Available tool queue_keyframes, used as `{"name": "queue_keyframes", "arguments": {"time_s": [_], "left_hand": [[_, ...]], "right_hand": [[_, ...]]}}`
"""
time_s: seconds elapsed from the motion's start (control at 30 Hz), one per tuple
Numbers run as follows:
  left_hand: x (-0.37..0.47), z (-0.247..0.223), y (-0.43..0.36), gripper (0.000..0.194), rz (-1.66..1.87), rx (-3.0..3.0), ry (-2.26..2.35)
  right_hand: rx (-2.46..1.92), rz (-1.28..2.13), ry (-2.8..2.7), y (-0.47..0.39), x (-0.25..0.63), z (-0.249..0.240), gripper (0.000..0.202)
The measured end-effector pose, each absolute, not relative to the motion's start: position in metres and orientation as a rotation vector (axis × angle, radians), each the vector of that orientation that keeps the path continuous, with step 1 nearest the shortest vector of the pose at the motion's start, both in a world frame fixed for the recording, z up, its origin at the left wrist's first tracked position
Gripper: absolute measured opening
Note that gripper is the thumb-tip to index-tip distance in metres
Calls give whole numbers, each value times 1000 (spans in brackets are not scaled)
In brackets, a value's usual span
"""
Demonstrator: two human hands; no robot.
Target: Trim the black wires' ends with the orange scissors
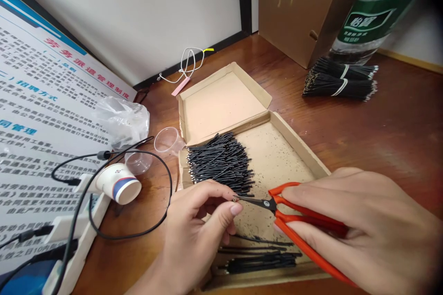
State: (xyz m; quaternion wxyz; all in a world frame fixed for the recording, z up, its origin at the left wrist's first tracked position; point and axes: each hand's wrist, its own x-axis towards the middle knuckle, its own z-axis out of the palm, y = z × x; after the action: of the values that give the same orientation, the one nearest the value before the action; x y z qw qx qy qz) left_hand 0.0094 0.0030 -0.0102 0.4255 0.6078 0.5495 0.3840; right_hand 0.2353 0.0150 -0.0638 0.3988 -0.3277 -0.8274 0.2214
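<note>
My left hand point(197, 230) is over the open cardboard box point(301, 147), thumb and forefinger pinching a small black wire end point(235, 199). Red-handled scissors point(311, 235) are in my right hand point(367, 221), their dark blade tips touching or very near that wire end. How far apart the blades are is hard to tell. Behind my left hand a pile of short black wires point(221, 161) lies in the box. More black wires point(259, 262) lie along the box's near edge, and dark scraps are scattered over its floor.
Two banded bundles of black wires point(341, 80) lie at the back right, by a large water bottle point(377, 18) and a brown carton point(297, 9). On the left are a paper cup point(119, 184), clear plastic cups point(168, 141), a plastic bag point(121, 120), black cables and a power strip point(83, 249).
</note>
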Motion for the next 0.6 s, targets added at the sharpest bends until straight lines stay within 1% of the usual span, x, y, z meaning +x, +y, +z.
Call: {"name": "queue_keyframes", "arguments": {"time_s": [0.17, 0.47, 0.6], "left_hand": [[8, -10, 4, 10, 968, 1620, 1358], [4, -11, 4, 11, 956, 1695, 1352], [5, -10, 3, 12, 956, 1664, 1367]], "right_hand": [[-873, 549, -2100, 14, 237, -61, 20], [-822, 523, -2175, 22, 234, -58, 29], [-833, 539, -2154, 22, 235, -57, 24]]}}
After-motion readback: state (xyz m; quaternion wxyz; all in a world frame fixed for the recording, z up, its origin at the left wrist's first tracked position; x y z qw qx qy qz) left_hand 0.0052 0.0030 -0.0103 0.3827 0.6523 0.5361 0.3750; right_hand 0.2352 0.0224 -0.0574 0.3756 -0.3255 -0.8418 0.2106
